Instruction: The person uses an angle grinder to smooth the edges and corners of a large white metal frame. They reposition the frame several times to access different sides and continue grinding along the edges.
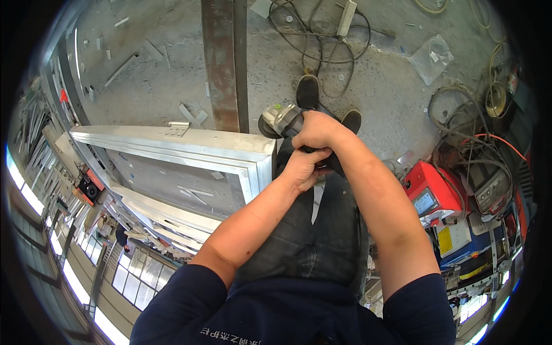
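An angle grinder (283,119) is held in front of my legs, its disc side toward the left. My right hand (321,129) wraps round its dark body just behind the metal head. Below it, my left hand (305,168) is closed on the rear part of the grinder; its fingers are partly hidden. The disc edge lies close to the corner of a silvery metal frame (259,150), and I cannot tell whether they touch. A small hinge plate (177,129) sits on the frame's far edge.
A rusty steel beam (225,69) runs away beyond the frame. Cables (322,54) and a power strip (346,18) lie ahead of my shoes. At right stand a red machine (428,192) and coiled hoses (454,109). A plastic bag (431,59) and metal scraps litter the floor.
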A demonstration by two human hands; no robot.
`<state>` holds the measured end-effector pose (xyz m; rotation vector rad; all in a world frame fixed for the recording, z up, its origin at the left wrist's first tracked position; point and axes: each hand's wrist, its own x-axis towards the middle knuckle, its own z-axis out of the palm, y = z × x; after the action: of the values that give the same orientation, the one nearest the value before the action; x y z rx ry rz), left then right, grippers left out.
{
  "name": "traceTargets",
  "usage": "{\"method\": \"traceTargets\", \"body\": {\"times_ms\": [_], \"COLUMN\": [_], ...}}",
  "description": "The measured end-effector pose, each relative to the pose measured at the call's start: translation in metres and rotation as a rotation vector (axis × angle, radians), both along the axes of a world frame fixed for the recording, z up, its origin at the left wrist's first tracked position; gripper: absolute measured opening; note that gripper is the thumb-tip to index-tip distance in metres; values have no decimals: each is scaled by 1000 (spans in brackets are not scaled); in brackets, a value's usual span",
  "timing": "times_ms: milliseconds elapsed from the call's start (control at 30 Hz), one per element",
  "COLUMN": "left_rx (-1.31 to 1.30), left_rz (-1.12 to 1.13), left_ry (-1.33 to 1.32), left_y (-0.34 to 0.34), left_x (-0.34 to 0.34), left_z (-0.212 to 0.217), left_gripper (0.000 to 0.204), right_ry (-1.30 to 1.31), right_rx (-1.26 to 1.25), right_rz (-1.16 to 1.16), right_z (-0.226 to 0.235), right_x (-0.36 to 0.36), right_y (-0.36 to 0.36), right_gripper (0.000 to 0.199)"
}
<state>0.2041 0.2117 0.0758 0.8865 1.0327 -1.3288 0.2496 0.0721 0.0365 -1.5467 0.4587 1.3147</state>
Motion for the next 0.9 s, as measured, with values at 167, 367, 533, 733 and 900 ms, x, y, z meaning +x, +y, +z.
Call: {"method": "traceTargets", "body": {"times_ms": [167,367,533,733,900], "left_rx": [8,-18,-18,-27,-56], "left_rz": [-6,18,22,24,15], "left_ry": [-3,3,-2,-3,25], "left_y": [0,1,1,0,4], "left_x": [-2,-5,-8,-8,-11], "left_z": [3,0,1,2,-3], "left_gripper": [24,24,27,27,27], "right_ry": [-14,-27,-99,-29,-8], "right_rx": [-20,-50,-108,-74,-41], "right_rz": [13,45,44,75,71], "right_z": [4,11,12,17,12], "right_x": [0,3,-4,1,0], "right_y": [1,-1,4,-2,-3], "right_gripper": [53,52,49,53,56]}}
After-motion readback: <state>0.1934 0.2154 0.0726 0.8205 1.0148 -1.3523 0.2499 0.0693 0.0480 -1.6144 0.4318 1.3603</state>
